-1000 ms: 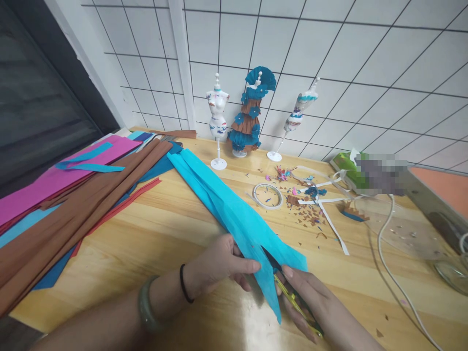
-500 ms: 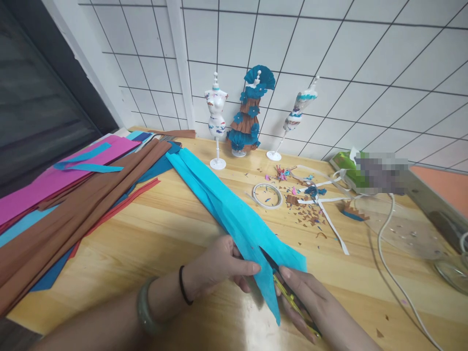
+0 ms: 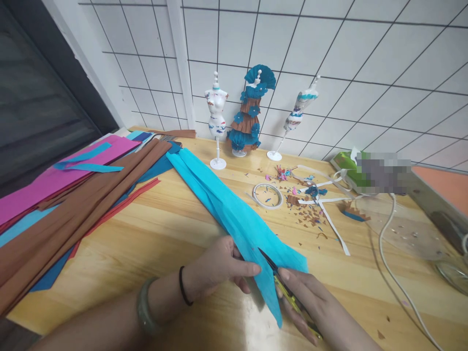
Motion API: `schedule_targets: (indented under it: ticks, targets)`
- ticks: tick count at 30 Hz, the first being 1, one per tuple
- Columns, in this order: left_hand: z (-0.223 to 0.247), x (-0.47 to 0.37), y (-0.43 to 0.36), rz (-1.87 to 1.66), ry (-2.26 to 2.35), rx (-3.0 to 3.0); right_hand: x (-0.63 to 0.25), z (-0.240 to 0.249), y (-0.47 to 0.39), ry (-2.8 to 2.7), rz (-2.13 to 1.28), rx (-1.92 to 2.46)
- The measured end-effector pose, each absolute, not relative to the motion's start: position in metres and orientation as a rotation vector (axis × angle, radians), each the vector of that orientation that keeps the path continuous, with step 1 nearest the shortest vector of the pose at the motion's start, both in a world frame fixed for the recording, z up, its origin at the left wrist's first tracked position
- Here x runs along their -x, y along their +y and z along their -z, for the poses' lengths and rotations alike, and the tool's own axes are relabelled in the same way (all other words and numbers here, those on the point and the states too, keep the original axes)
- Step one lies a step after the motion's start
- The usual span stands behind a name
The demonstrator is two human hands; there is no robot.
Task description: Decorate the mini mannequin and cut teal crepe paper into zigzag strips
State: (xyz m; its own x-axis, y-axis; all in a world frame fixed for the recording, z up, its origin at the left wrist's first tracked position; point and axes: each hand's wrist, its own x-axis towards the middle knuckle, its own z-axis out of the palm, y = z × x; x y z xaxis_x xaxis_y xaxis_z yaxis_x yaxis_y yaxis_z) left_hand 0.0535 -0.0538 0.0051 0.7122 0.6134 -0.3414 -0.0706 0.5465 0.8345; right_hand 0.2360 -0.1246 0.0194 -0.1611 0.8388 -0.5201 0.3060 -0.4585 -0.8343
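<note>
A long sheet of turquoise crepe paper (image 3: 234,209) stretches from the paper pile toward me, its near end cut into two flaps. My left hand (image 3: 230,268) pinches the left flap between thumb and fingers. In my right hand (image 3: 310,297) are scissors (image 3: 288,295) with dark blades and yellow handles. The blades lie in the slit between the flaps, pointing up and left, close to my left thumb. Part of the handles is hidden by my right fingers.
Brown crepe paper (image 3: 109,195) and magenta sheets (image 3: 73,165) are piled at left. Behind stand two bare dress forms (image 3: 218,114) and a paper-dressed one (image 3: 250,114). A tape roll (image 3: 267,195), scraps (image 3: 310,214), a white cable (image 3: 382,248) and a glass container (image 3: 453,273) lie to the right.
Hands and paper hold almost the same place. The scissor blades look slightly more closed and more exposed above the paper, and the right flap has shifted a little.
</note>
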Motion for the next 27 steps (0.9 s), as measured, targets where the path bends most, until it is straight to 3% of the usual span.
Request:
schedule_targets:
  ticks: [27]
  targets:
    - [-0.006, -0.054, -0.050, -0.557, 0.741, -0.831, -0.234, -0.017, -0.124, -1.328, -1.658, 1.590]
